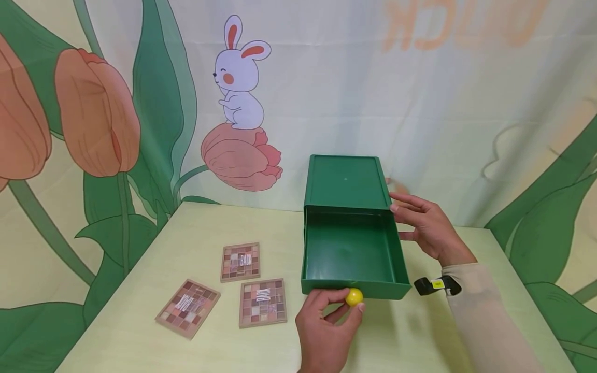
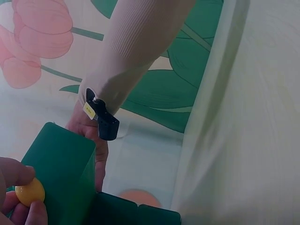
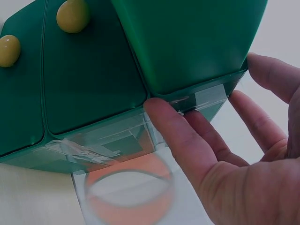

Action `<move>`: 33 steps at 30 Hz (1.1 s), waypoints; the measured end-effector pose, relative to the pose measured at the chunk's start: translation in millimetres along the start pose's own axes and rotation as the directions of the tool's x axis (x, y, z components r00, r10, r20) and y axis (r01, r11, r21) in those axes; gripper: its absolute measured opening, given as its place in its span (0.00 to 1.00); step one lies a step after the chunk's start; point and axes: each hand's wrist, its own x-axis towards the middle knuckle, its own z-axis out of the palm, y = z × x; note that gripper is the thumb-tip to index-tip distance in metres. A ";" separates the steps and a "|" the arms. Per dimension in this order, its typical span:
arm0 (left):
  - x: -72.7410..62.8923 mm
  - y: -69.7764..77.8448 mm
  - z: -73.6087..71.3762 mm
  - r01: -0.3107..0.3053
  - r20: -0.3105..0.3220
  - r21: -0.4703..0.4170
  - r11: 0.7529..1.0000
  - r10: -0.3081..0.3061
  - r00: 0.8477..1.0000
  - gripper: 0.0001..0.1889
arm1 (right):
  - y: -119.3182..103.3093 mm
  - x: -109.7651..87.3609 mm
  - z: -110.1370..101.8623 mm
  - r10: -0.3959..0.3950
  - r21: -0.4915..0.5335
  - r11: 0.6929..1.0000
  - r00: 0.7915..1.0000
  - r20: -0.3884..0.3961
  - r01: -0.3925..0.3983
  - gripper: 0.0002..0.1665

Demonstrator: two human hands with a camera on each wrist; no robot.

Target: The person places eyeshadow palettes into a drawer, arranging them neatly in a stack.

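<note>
A green drawer cabinet (image 1: pixel 346 178) stands on the table near the backdrop, its top drawer (image 1: pixel 350 251) pulled out towards me with the bare inside showing. My left hand (image 1: pixel 326 327) pinches the round yellow knob (image 1: pixel 354 297) on the drawer front between thumb and fingers. My right hand (image 1: pixel 431 228) rests against the cabinet's right side near the top, fingers spread and mostly straight, touching the edge. In the right wrist view, its fingertips (image 3: pixel 157 108) touch the taped side (image 3: pixel 108 147). Lower drawers there stay closed, with yellow knobs (image 3: pixel 73 15).
Three makeup palettes, one farther back (image 1: pixel 240 261), one nearer the cabinet (image 1: pixel 263 303) and one at the left (image 1: pixel 188 309), lie on the pale table (image 1: pixel 126 321). Behind the table hangs a printed backdrop (image 1: pixel 326 77) with a rabbit and tulips.
</note>
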 end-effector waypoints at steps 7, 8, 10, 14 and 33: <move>0.8 0.5 -1.6 -0.044 0.009 0.002 0.999 0.044 0.999 0.13 | -0.4 1.0 0.3 0.004 0.010 1.000 1.000 0.000 -0.004 0.40; 1.2 0.5 -2.0 -0.047 0.011 0.005 0.999 0.047 0.999 0.13 | -0.5 1.1 0.5 0.004 0.013 1.000 1.000 0.001 -0.004 0.40; 1.9 0.5 -3.0 -0.050 0.015 0.013 0.999 0.050 0.999 0.13 | -0.8 1.3 0.7 0.003 0.018 1.000 1.000 0.002 -0.003 0.40; 3.2 1.0 -4.5 -0.047 0.021 0.029 0.998 0.046 0.999 0.13 | -1.4 0.9 1.3 -0.001 0.026 1.000 1.000 0.005 0.001 0.40; -3.2 -0.2 -18.9 0.027 0.003 0.062 0.998 -0.027 1.000 0.15 | -3.1 -2.0 0.5 -0.001 0.013 1.000 1.000 0.003 0.001 0.40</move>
